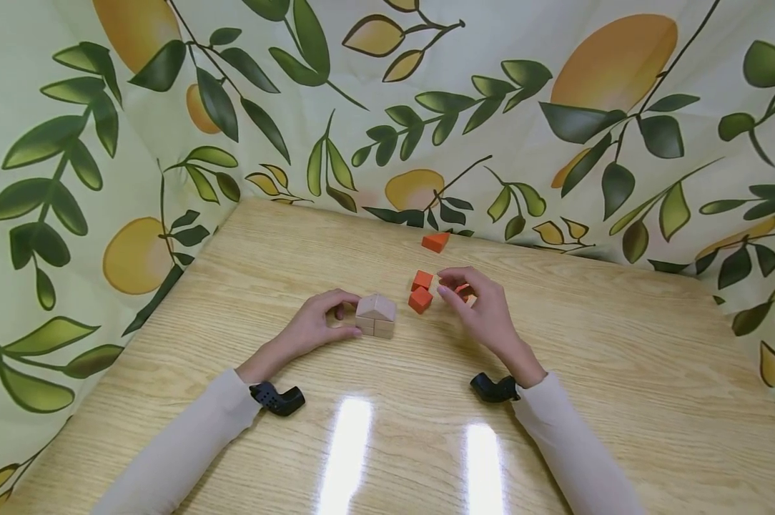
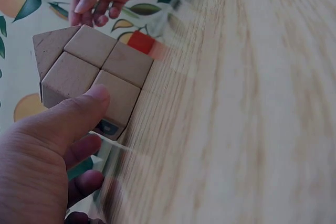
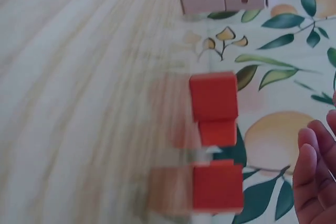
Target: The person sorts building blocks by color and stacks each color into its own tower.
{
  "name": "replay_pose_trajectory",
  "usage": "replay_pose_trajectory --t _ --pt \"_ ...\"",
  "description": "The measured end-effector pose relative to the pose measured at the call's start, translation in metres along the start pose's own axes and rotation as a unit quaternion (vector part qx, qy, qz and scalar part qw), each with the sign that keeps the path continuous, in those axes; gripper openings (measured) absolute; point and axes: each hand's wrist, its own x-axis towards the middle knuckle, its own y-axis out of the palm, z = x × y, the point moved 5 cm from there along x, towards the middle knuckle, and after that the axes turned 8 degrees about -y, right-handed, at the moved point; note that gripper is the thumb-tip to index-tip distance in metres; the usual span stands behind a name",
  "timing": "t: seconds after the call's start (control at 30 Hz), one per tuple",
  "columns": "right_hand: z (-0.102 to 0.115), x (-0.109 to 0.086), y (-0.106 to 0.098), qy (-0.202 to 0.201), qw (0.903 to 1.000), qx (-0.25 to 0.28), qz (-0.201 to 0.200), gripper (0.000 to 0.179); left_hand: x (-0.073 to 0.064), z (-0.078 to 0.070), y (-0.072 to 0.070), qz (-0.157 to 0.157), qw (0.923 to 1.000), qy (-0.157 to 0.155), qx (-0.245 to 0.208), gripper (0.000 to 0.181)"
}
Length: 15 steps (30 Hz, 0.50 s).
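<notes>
A small stack of plain wooden blocks [image 1: 375,317] stands on the table, cubes below and triangular pieces forming a roof on top. My left hand [image 1: 313,320] holds the stack from its left side, the thumb on a front cube and a finger at the back. Right of the stack lie two red cubes [image 1: 420,300] close together. My right hand [image 1: 487,307] hovers just over another red block [image 1: 465,290], which its fingers partly hide. In the right wrist view, the fingertips [image 3: 310,156] are apart from the red blocks [image 3: 218,187], loosely bent and holding nothing.
A red triangular block [image 1: 435,242] lies farther back, near the table's rear edge. Cloth [image 1: 336,143] printed with fruit and leaves hangs behind the wooden table [image 1: 593,329]. Dark wrist devices [image 1: 278,399] sit at both sleeves, and bright reflections lie on the near tabletop.
</notes>
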Motion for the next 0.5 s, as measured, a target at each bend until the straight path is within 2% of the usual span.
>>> replay_pose_trajectory --t 0.3,0.37,0.5 --pt "-0.03 -0.025 -0.021 0.09 0.9955 0.006 -0.029 0.025 0.0 -0.003 0.0 -0.01 0.9998 0.017 -0.001 0.049" --pt "-0.027 -0.026 -0.024 0.098 0.9944 0.017 -0.036 0.026 0.0 -0.005 -0.002 -0.021 0.9993 0.03 -0.006 0.051" --pt "-0.01 -0.026 -0.024 0.099 0.994 0.033 -0.03 0.023 0.0 -0.013 -0.01 -0.067 0.9955 0.058 -0.033 0.055"
